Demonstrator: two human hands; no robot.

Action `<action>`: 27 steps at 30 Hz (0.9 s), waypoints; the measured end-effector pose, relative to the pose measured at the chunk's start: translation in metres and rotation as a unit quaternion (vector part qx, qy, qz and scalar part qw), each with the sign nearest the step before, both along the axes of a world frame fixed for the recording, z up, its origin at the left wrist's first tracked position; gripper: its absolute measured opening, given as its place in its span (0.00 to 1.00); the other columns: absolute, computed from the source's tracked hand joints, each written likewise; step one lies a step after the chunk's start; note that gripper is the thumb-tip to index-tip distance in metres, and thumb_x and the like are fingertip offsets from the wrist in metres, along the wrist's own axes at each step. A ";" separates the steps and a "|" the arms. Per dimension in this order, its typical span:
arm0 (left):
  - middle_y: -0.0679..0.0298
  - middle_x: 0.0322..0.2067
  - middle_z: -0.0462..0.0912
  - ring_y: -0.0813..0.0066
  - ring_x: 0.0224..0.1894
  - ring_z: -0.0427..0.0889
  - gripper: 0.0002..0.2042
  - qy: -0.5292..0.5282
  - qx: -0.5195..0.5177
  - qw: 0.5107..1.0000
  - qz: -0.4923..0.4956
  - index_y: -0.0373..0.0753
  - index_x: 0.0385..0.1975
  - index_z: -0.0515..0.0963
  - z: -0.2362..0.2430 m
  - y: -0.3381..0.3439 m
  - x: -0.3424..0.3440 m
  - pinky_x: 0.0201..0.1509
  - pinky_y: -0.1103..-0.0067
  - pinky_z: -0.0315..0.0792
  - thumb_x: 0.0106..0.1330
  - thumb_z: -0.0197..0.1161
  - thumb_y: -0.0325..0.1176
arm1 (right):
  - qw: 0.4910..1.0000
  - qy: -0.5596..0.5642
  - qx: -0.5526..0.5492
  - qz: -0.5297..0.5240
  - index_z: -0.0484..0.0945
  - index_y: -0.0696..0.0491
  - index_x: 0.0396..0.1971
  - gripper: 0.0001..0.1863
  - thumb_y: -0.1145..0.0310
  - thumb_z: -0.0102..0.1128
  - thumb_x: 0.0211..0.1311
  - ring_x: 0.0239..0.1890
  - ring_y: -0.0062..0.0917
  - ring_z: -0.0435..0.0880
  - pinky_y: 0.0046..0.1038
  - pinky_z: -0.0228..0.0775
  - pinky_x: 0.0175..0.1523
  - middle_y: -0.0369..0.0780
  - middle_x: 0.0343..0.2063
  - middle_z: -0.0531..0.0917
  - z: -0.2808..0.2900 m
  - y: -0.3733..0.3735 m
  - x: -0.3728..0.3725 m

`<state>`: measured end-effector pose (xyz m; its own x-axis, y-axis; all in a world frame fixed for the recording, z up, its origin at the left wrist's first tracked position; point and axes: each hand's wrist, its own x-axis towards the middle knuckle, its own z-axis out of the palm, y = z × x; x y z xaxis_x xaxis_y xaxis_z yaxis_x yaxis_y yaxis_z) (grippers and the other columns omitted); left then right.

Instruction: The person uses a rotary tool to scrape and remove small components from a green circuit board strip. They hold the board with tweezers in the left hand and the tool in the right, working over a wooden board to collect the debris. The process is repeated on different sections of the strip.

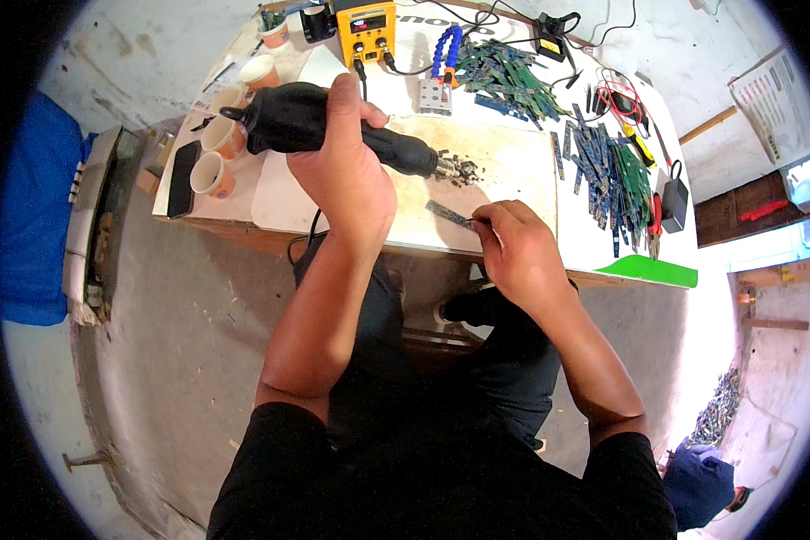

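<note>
My left hand [342,171] grips a black cylindrical hand tool [288,117], its metal nozzle [443,167] pointing right over a worn board [405,211] on the desk. Small dark loose pieces [461,174] lie beside the nozzle. My right hand [517,243], at the board's front edge, pinches a narrow dark circuit-board strip [445,213] that extends leftward from its fingertips, below and apart from the nozzle.
Paper cups [214,175] and a black phone [184,180] stand or lie left; a yellow soldering station [366,31] behind; circuit-strip piles [607,171], cables and red-handled pliers [655,216] back and right. Another person [697,486] appears low right.
</note>
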<state>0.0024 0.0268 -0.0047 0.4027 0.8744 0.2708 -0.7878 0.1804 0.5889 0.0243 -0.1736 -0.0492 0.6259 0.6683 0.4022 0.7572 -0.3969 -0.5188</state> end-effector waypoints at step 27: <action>0.65 0.22 0.78 0.77 0.24 0.76 0.06 0.028 -0.007 1.000 -0.008 0.36 0.30 0.75 -0.003 -0.001 -0.001 0.32 0.79 0.70 0.66 0.66 0.26 | 0.875 0.377 0.205 -0.225 0.80 0.63 0.35 0.06 0.75 0.63 0.64 0.27 0.22 0.87 0.21 0.79 0.31 0.43 0.27 0.86 -0.028 -0.064 0.010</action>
